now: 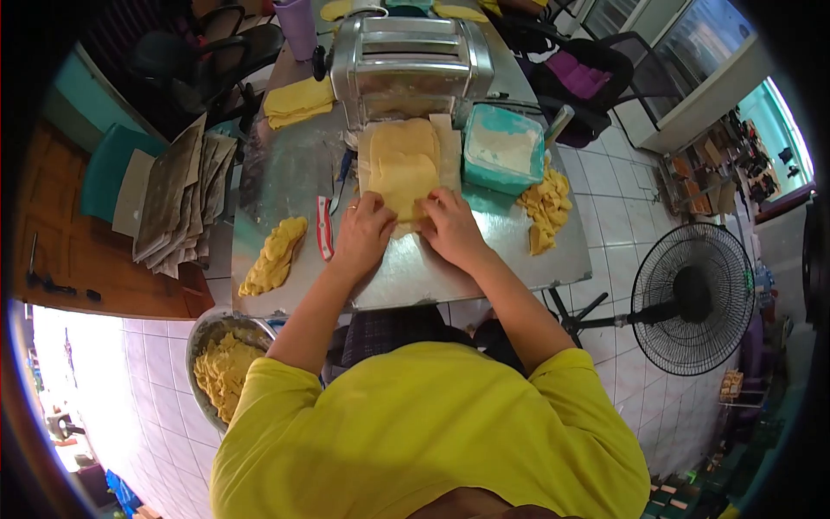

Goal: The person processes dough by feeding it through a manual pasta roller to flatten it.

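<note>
A flat, folded sheet of yellow dough (405,164) lies on a pale board or cloth in front of the metal dough roller machine (415,82). My left hand (367,227) pinches the sheet's near left corner, fingers closed. At the near right corner, my right hand (450,227) grips the same edge with bent fingers. A red and white strip-like tool (324,229) lies just left of my left hand. Beyond my right hand stands a teal tub (501,177) holding white powder, probably flour.
Dough scraps (546,208) lie right of the tub, a dough lump (275,257) at the table's left, and stacked dough sheets (300,102) farther back. A metal bowl (194,355) of dough sits below left. Cardboard sheets (177,190) lean at left; a fan (692,294) stands right.
</note>
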Demonstrator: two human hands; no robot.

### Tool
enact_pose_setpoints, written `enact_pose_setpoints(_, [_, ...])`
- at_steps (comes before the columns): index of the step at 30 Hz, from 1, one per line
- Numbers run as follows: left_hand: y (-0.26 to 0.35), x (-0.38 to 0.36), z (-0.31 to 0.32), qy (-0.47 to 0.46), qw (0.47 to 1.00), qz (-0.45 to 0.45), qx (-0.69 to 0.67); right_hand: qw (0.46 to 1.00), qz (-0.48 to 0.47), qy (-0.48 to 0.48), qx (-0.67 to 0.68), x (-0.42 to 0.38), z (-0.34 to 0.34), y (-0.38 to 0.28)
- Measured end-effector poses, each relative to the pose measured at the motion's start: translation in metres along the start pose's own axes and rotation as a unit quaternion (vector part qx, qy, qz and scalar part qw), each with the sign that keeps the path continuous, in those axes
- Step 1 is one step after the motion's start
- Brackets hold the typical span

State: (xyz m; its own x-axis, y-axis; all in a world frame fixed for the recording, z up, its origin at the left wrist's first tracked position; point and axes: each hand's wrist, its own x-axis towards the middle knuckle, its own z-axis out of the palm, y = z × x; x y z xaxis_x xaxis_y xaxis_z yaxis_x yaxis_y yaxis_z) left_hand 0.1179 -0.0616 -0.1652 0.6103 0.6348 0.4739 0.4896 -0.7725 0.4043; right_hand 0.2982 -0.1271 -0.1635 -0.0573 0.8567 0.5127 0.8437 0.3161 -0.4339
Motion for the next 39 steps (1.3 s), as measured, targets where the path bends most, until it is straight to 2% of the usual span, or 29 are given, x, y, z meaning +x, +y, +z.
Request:
enact_pose_setpoints(4, [-0.004, 0.015, -0.003, 0.017, 0.999, 0.023, -0.024, 0.996, -0.020, -0.049, -0.066, 0.011, -0.009, -0.004])
enact_pose_setpoints(8, [0.004, 0.022, -0.014, -0.009, 0.999, 0.036, -0.029, 0.992, -0.063, -0.032, -0.101, 0.020, -0.007, 0.005])
enact_pose_setpoints(10, [0.005, 0.022, -0.017, -0.042, 0.997, 0.056, 0.012, 0.998, -0.051, -0.003, -0.025, 0.029, -0.007, 0.008])
enact_pose_setpoints(11, [0.002, 0.022, -0.014, -0.017, 0.998, 0.055, 0.013, 0.998, -0.055, -0.001, -0.025, 0.035, -0.007, 0.011])
enact_pose_setpoints(12, [-0.005, 0.025, -0.009, -0.015, 0.998, 0.056, 0.016, 0.998, -0.019, -0.006, 0.055, 0.040, -0.007, 0.014])
enact_pose_setpoints(13, [-0.014, 0.031, -0.004, 0.028, 0.997, 0.063, -0.045, 0.991, 0.019, -0.012, 0.135, 0.046, -0.008, 0.013])
enact_pose_setpoints(14, [-0.023, 0.036, 0.000, 0.069, 0.989, 0.070, -0.106, 0.990, 0.018, -0.011, 0.136, 0.050, -0.009, 0.012])
enact_pose_setpoints(15, [-0.021, 0.043, -0.008, 0.069, 0.990, 0.069, -0.105, 0.976, 0.077, -0.049, 0.196, 0.056, -0.018, 0.004])
enact_pose_setpoints(16, [-0.013, 0.053, -0.022, -0.016, 0.983, -0.041, -0.179, 0.953, 0.136, -0.088, 0.254, 0.063, -0.028, -0.005])
enact_pose_setpoints(17, [-0.008, 0.062, -0.035, -0.100, 0.952, -0.151, -0.249, 0.958, 0.134, -0.120, 0.223, 0.071, -0.037, -0.009])
enact_pose_setpoints(20, [-0.011, 0.092, -0.057, -0.149, 0.947, -0.112, -0.260, 0.957, 0.126, -0.121, 0.232, 0.095, -0.046, 0.004])
enact_pose_setpoints(22, [-0.017, 0.118, -0.070, -0.149, 0.903, -0.140, -0.379, 0.953, 0.101, -0.132, 0.252, 0.126, -0.065, 0.014])
enact_pose_setpoints(24, [-0.008, 0.152, -0.103, -0.157, 0.884, -0.153, -0.414, 0.947, 0.114, -0.144, 0.265, 0.163, -0.108, -0.004])
enact_pose_setpoints(25, [0.002, 0.167, -0.119, -0.133, 0.880, -0.138, -0.435, 0.943, 0.126, -0.139, 0.273, 0.180, -0.128, -0.015])
enact_pose_setpoints(26, [0.010, 0.180, -0.129, -0.108, 0.875, -0.124, -0.455, 0.938, 0.099, -0.121, 0.308, 0.198, -0.132, -0.006])
enact_pose_setpoints(27, [0.010, 0.195, -0.134, -0.107, 0.877, -0.121, -0.453, 0.932, 0.068, -0.102, 0.342, 0.217, -0.137, 0.003])
enact_pose_setpoints(29, [0.004, 0.227, -0.143, -0.032, 0.917, -0.068, -0.391, 0.935, 0.047, -0.072, 0.343, 0.244, -0.145, 0.005])
enact_pose_setpoints(32, [-0.016, 0.258, -0.140, -0.047, 0.931, -0.082, -0.353, 0.945, 0.038, -0.031, 0.324, 0.272, -0.143, 0.014])
enact_pose_setpoints(34, [-0.025, 0.267, -0.129, -0.056, 0.928, -0.076, -0.362, 0.952, 0.062, -0.056, 0.293, 0.280, -0.135, 0.027])
enact_pose_setpoints(38, [-0.043, 0.269, -0.107, -0.087, 0.933, -0.127, -0.325, 0.959, 0.089, -0.087, 0.253, 0.281, -0.108, 0.057])
enact_pose_setpoints(39, [-0.042, 0.267, -0.106, -0.086, 0.956, -0.106, -0.260, 0.964, 0.094, -0.097, 0.228, 0.278, -0.109, 0.054])
